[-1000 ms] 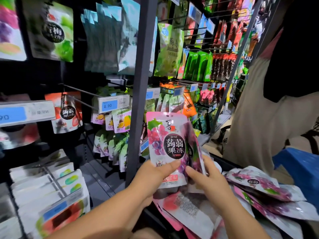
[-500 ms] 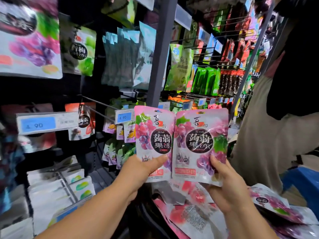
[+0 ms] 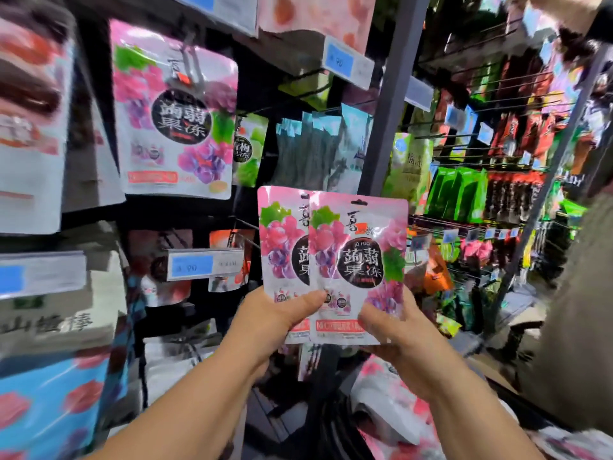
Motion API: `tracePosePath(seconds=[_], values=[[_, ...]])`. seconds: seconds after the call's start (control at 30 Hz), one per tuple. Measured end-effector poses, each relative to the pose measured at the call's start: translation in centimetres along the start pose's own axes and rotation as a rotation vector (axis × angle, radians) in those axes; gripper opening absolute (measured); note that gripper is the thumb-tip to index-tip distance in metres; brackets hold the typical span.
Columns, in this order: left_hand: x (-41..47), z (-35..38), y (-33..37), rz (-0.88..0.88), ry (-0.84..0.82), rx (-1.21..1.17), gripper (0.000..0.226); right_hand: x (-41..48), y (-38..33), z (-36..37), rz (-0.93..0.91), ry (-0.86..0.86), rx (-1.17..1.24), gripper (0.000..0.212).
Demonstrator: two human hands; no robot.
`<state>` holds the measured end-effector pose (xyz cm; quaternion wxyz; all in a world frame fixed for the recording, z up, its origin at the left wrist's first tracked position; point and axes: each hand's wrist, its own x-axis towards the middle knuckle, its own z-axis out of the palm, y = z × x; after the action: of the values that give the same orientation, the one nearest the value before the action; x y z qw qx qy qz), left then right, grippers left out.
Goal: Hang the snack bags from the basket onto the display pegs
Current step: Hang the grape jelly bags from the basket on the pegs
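Two pink grape snack bags were held up, upright, at frame centre in front of the display rack, not on any peg. The front snack bag overlapped the right part of the rear snack bag, so only the rear one's left strip showed. The hang hole at the front bag's top edge was free.

The left hand pinched the lower left of the pair: its thumb lay flat across the rear bag's face with the tip reaching the front bag, and the other fingers were behind the bags, out of sight. The right hand gripped the front bag's lower right corner with the thumb on the face and the fingers curled under the bottom edge and behind it. Both forearms came up from the bottom of the frame.

A hanging bag of the same grape design was on a peg at upper left, well above the held pair. A price tag with a blue panel sat just left of the held bags, with red-orange packs behind it. A grey upright post rose behind the front bag. Teal packs hung left of the post and green packs hung to its right.

Below the hands lay loose pink-and-white bags; what they rested in was too blurred to tell. Another person's beige clothing filled the right edge.
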<state>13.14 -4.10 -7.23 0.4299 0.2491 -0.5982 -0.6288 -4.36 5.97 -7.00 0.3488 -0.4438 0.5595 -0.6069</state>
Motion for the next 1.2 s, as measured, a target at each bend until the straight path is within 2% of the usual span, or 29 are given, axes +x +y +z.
tracePosePath(seconds=[0.07, 0.17, 0.33, 0.4, 0.47, 0.57, 0.6, 0.67, 0.73, 0.87, 1.03, 1.2], values=[[-0.2, -1.3, 0.8, 0.019, 0.025, 0.028, 0.030, 0.6, -0.5, 1.1, -0.005, -0.046, -0.024, 0.099], [-0.6, -2.9, 2.4, 0.056, 0.053, 0.058, 0.033, 1.4, -1.5, 2.9, -0.086, -0.042, -0.005, 0.077], [-1.9, -5.6, 4.6, 0.114, 0.157, 0.187, 0.047, 2.4, -2.8, 5.7, -0.188, -0.034, 0.024, 0.061], [-2.5, -6.7, 5.7, 0.169, 0.223, 0.185, 0.036, 3.2, -3.5, 6.6, -0.213, -0.041, 0.054, 0.056], [-3.3, -7.9, 7.2, 0.224, 0.271, 0.172, 0.026, 4.0, -4.7, 7.6, -0.237, -0.072, 0.083, 0.064], [-4.3, -9.9, 9.4, 0.268, 0.366, 0.185, 0.038, 5.2, -6.9, 9.6, -0.282, -0.125, 0.118, 0.090], [-4.5, -10.8, 9.8, 0.281, 0.408, 0.201, 0.040, 5.6, -7.5, 10.2, -0.295, -0.147, 0.126, 0.092], [-4.9, -12.1, 10.8, 0.287, 0.474, 0.246, 0.043, 6.3, -8.5, 11.5, -0.323, -0.179, 0.144, 0.076], [-5.5, -13.4, 11.6, 0.307, 0.508, 0.290, 0.047, 7.1, -9.2, 12.6, -0.325, -0.201, 0.131, 0.072], [-6.2, -15.2, 12.8, 0.347, 0.572, 0.331, 0.038, 8.4, -10.6, 14.9, -0.342, -0.218, 0.139, 0.077], [-7.0, -16.4, 13.4, 0.340, 0.579, 0.365, 0.018, 9.4, -11.8, 17.0, -0.381, -0.235, 0.118, 0.069], [-7.1, -17.5, 13.7, 0.349, 0.611, 0.380, 0.019, 9.8, -12.3, 18.3, -0.391, -0.244, 0.115, 0.069]])
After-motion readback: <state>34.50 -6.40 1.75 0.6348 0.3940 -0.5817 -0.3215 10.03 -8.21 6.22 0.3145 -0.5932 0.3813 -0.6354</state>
